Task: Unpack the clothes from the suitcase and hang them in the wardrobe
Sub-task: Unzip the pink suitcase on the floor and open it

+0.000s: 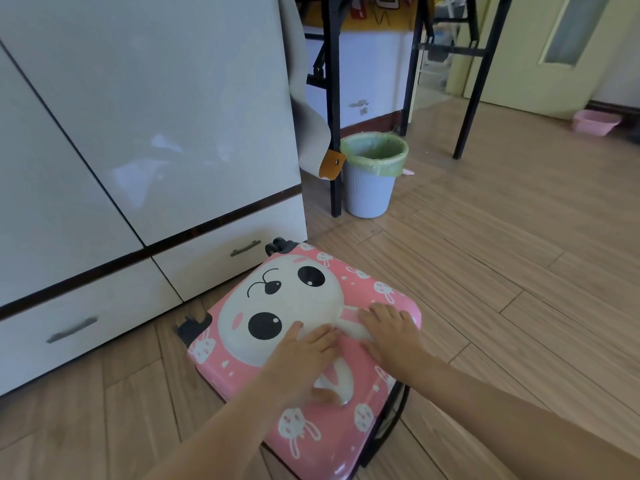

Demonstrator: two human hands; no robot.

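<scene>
A pink hard-shell suitcase [277, 306] with a white rabbit face lies flat and closed on the wooden floor, its wheels toward the wardrobe. My left hand [304, 355] rests flat on the middle of its lid with fingers spread. My right hand [391, 330] lies flat on the lid near the right edge. Neither hand holds anything. The white wardrobe [145, 109] stands at the left with its doors closed and two drawers below. No clothes are visible.
A grey bin [372, 188] with a green liner stands by a black table leg [334, 109], right of the wardrobe. A beige bag with a tan tag [331, 165] hangs there. A pink basin [595, 122] sits far right by a door.
</scene>
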